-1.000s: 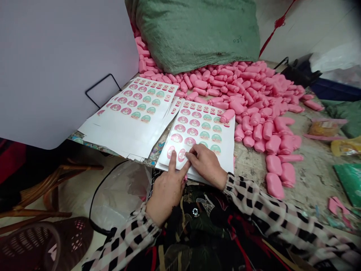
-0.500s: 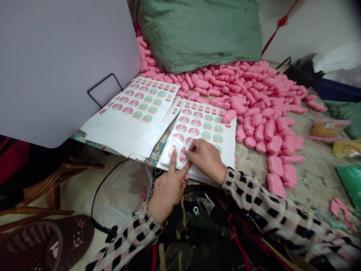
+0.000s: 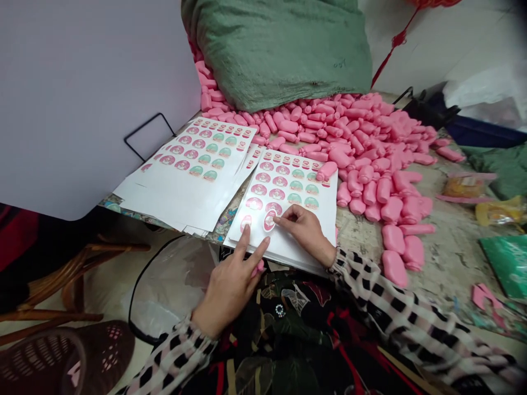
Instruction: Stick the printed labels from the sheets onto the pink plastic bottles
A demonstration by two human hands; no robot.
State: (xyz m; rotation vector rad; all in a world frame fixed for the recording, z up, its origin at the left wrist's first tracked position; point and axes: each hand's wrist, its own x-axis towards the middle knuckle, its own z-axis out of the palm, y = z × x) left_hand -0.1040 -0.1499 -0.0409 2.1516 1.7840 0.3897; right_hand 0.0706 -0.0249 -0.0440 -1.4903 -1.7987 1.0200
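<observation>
A sheet of round pink and green stickers (image 3: pixel 302 170) lies on top of a paper stack at the table's near edge. My right hand (image 3: pixel 307 230) pinches a pink sticker (image 3: pixel 269 220) at its edge, lifted partly off the sheet. My left hand (image 3: pixel 228 282) presses its index and middle fingers on the sheet's near left corner. Its other fingers curl round a small pink bottle (image 3: pixel 259 268), mostly hidden. A big heap of pink plastic bottles (image 3: pixel 362 137) covers the table behind and to the right of the sheet.
A second stack of sticker sheets (image 3: pixel 193 164) lies to the left, by a white board (image 3: pixel 82 93) on a black wire stand (image 3: pixel 144 134). A green sack (image 3: pixel 280 49) rests on the heap. Below the table are a plastic bag (image 3: pixel 177 280), wooden chair (image 3: pixel 61 274) and brown basket (image 3: pixel 61 356).
My right hand has pulled the pink sticker up and away from the sheet. My left hand slid slightly toward me and to the left, two fingers still on the sheet.
</observation>
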